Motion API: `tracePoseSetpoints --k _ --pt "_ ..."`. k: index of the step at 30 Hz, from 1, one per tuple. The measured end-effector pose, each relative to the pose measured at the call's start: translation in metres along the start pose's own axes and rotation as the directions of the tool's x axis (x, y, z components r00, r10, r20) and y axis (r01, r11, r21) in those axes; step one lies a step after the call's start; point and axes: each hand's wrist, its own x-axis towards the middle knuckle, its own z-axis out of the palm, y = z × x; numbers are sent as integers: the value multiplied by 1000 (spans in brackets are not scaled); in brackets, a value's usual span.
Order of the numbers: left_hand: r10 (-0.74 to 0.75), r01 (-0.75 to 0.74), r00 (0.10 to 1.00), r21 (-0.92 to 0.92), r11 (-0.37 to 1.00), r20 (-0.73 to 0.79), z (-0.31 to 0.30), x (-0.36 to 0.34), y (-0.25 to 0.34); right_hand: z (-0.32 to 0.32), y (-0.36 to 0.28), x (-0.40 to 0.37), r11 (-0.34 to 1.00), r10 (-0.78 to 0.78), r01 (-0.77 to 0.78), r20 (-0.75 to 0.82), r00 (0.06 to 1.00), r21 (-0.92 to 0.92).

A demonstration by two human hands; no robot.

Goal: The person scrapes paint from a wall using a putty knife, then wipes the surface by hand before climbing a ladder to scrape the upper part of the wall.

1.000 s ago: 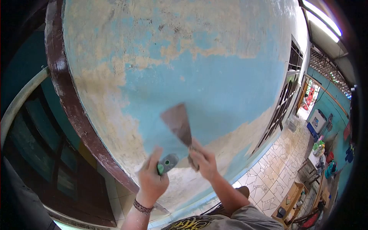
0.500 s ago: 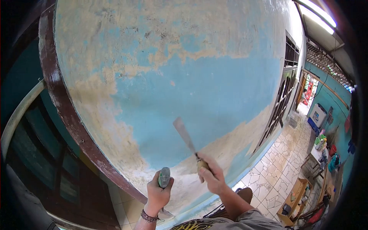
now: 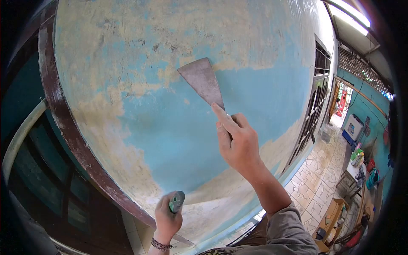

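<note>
My right hand point(image 3: 242, 142) grips a paint scraper point(image 3: 202, 78) with a wide, worn metal blade. Its index finger lies along the blade's base, and the blade's broad edge is at the wall, where bare blue meets patchy cream; contact is hard to judge. Lower left, my left hand point(image 3: 168, 219) is closed around the grey-and-green handle of a second scraper point(image 3: 177, 202). What looks like its flat blade pokes out below the hand. The wall point(image 3: 191, 136) shows a large blue area framed by scuffed cream and whitish patches.
A dark brown frame point(image 3: 76, 140) edges the wall on the left, beside a dark door point(image 3: 63, 182). Barred windows point(image 3: 312, 106) line the right side. Beyond the cracked-tile floor point(image 3: 312, 178) stand a wooden box point(image 3: 333, 219), a cluttered table point(image 3: 355, 170) and a cooler-like white-and-blue box point(image 3: 352, 127).
My right hand has moved up the wall with the scraper, turning the blade's broad face into view. My left hand has shifted slightly left and down, still holding its scraper.
</note>
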Motion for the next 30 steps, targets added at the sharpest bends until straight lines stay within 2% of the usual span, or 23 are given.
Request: tracePoseSetpoints --k 4,8,13,18,25,30 --pt "261 -204 956 331 921 -137 -20 29 14 -2 0 -10 997 26 -23 44 999 -73" --pt "416 -246 880 528 813 -230 -33 55 33 -10 -9 4 986 -2 12 65 998 -163" --pt "320 -132 918 580 804 -234 -38 70 33 -14 -15 -5 970 18 17 142 990 -242" --pt "241 -15 952 753 658 -191 -38 67 47 -15 -17 3 979 -11 34 112 994 -203" --pt "291 -89 941 704 705 -173 -41 67 39 -13 -27 13 992 -5 14 70 998 -128" --pt "299 -127 944 684 718 -138 -47 65 28 -4 -26 -18 996 -21 13 94 995 84"
